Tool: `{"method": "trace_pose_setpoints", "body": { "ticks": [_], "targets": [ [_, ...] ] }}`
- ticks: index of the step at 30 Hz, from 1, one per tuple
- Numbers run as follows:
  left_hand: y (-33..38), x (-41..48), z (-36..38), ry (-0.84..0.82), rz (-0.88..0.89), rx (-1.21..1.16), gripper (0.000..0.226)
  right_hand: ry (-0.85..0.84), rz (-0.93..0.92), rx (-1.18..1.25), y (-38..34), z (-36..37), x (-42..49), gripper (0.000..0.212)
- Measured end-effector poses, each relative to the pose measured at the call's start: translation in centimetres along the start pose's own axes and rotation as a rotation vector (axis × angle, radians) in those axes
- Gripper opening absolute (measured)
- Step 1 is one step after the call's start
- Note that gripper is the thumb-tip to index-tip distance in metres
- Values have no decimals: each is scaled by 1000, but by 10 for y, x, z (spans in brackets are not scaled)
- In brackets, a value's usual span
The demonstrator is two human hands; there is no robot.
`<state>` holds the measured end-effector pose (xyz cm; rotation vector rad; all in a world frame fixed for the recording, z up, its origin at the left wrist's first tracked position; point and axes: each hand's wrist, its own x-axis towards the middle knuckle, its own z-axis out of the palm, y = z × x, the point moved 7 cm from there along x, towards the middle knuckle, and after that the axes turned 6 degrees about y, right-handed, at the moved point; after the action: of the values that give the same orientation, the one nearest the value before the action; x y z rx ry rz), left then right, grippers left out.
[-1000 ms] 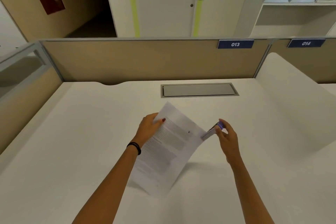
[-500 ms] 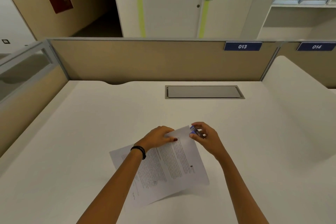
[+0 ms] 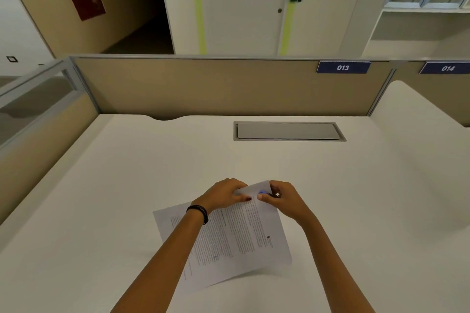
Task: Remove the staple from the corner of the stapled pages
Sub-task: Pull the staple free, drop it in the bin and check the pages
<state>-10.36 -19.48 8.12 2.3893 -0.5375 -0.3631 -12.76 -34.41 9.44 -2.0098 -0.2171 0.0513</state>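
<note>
The stapled pages, white sheets with printed text, lie tilted on the white desk in front of me. My left hand pinches their far corner, fingers curled over the top edge. My right hand grips a small blue staple remover and holds it against that same corner. The staple itself is hidden under the fingers and the tool.
A grey cable hatch is set into the desk beyond the hands. A beige partition closes the desk's far side and a glass panel the left. A raised white divider stands at the right.
The pages came down from the air to lie on the desk and turned. Both hands closed in on the top corner, the right one bringing the staple remover onto it.
</note>
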Motion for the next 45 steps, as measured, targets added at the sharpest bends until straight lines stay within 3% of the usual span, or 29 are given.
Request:
{"method": "trace_pose_setpoints", "body": {
  "ticks": [6, 14, 20, 26, 33, 37, 41, 45],
  "targets": [
    [-2, 2, -1, -6, -4, 28, 37, 40, 9, -2, -1, 1, 3, 7],
    [-1, 2, -3, -7, 16, 33, 37, 80, 23, 43, -3, 2, 0, 15],
    [-2, -1, 1, -17, 15, 14, 40, 90, 31, 73, -4, 0, -4, 6],
    [-4, -4, -1, 44, 8, 34, 38, 116, 28, 52, 5, 5, -6, 12],
    [-18, -18, -26, 308, -17, -11, 29, 452, 222, 104, 57, -22, -29, 17],
    [-31, -28, -32, 436, -63, -52, 30, 578, 374, 14, 101, -37, -55, 21],
    [-39, -35, -32, 471, -89, -65, 33, 657, 442, -71, 130, -49, -78, 45],
    [-44, -38, -31, 476, -95, -98, 33, 751, 502, -97, 148, -60, -96, 48]
  ]
}}
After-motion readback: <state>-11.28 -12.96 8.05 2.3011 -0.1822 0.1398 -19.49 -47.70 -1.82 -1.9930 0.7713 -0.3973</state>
